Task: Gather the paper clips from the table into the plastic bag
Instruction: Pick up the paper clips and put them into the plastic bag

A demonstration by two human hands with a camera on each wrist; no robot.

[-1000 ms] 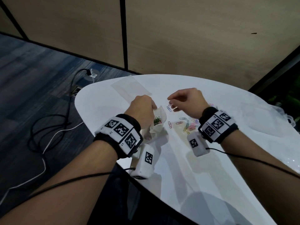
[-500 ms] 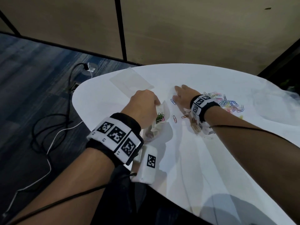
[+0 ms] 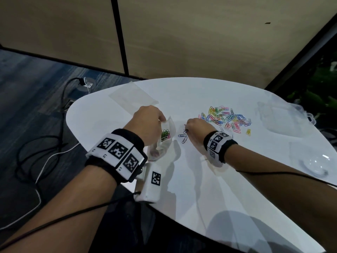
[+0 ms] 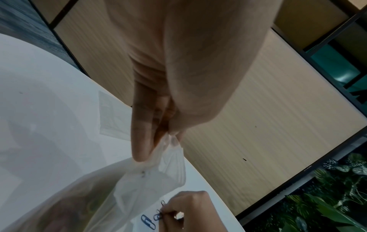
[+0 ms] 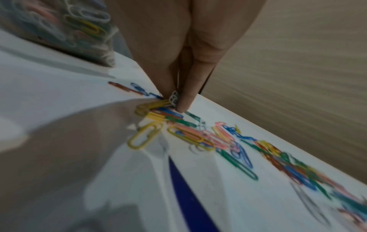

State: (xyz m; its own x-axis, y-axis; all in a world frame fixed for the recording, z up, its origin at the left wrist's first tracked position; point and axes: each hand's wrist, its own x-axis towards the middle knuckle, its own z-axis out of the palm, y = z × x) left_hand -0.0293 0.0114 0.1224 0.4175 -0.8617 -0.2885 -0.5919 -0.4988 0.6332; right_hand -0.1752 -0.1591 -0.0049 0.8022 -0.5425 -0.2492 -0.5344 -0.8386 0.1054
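Note:
My left hand (image 3: 160, 119) pinches the rim of a small clear plastic bag (image 3: 168, 137) and holds it up off the white table (image 3: 200, 179); green and pink clips lie inside. In the left wrist view the fingers (image 4: 139, 141) grip the bag's (image 4: 139, 185) top edge. Just right of the bag, my right hand (image 3: 186, 129) is curled down on the table and pinches a paper clip (image 5: 174, 97) between thumb and forefinger. A few loose blue clips (image 3: 183, 138) lie beside it. The main pile of coloured paper clips (image 3: 226, 117) is spread out further right.
A flat empty plastic bag (image 3: 133, 97) lies at the table's far left. Clear plastic packaging (image 3: 284, 121) and a clear lid (image 3: 313, 161) sit at the right. The table edge runs close to my left wrist; cables lie on the floor (image 3: 36, 143).
My right hand was stretched flat toward the clips beside the bag; its fingers have since curled and pinch a clip there. The left hand still holds the bag up.

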